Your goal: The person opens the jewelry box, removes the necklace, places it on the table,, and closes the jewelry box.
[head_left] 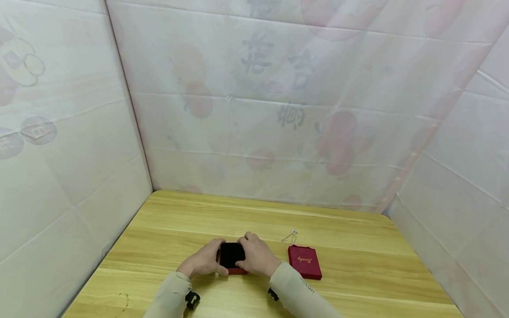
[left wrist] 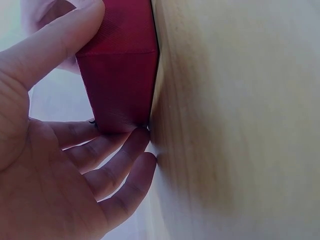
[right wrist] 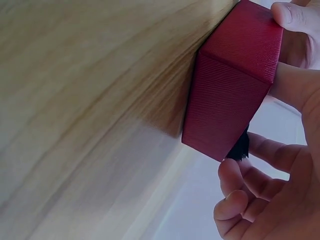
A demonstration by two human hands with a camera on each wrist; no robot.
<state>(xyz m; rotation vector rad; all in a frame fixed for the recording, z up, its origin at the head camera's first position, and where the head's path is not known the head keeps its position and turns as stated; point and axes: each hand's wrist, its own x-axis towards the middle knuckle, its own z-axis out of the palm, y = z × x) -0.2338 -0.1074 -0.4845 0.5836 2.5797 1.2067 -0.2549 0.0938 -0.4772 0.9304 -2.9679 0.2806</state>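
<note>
A small red jewelry box (head_left: 237, 271) with a black pad (head_left: 232, 255) in it sits on the table between both hands. My left hand (head_left: 204, 259) grips the box from the left, thumb at the near side and fingers at the far side. In the left wrist view, those fingers touch the red wall (left wrist: 120, 90). From the right, my right hand (head_left: 257, 256) pinches the black pad, thumb at its near corner and fingers at its far edge. The right wrist view shows a corner of the pad (right wrist: 240, 147) sticking out above the box rim.
To the right lies a red box lid (head_left: 304, 262) with gold lettering. A thin necklace (head_left: 293, 239) with a small pendant lies by the lid's far edge. The wooden table (head_left: 254, 212) is enclosed by pale printed cloth walls (head_left: 238, 132).
</note>
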